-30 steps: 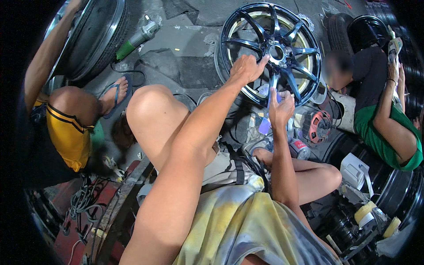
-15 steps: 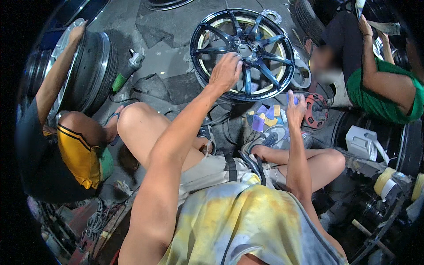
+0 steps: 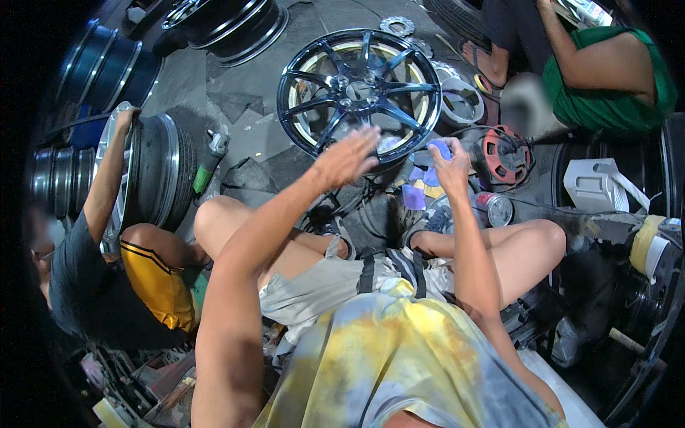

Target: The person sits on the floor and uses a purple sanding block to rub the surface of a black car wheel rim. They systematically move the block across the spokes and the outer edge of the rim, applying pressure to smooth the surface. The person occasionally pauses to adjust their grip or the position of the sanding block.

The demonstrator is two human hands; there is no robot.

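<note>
A glossy dark multi-spoke wheel rim [image 3: 362,90] lies face up on the floor in front of me. My left hand [image 3: 348,158], slightly blurred, is over its near edge with the fingers stretched out and nothing in them; whether it touches the rim I cannot tell. Beside the rim's near right edge, my right hand [image 3: 452,165] pinches a small purple piece of sandpaper [image 3: 440,149]. Below that hand, more purple sheets [image 3: 413,197] and yellowish ones lie on the floor near my shoe.
At left, a person in yellow shorts [image 3: 160,285] handles a tyred wheel [image 3: 153,171]. A green-bodied power tool [image 3: 208,165] lies between us. Another person in a green shirt [image 3: 606,78] sits at right. A red cable reel [image 3: 501,153], a can [image 3: 496,208] and a white jug [image 3: 596,184] stand nearby.
My left hand has come off the rim's hub area toward its near edge, fingers now straighter. The right hand still holds the purple piece, now closer to the rim. The whole view has shifted.
</note>
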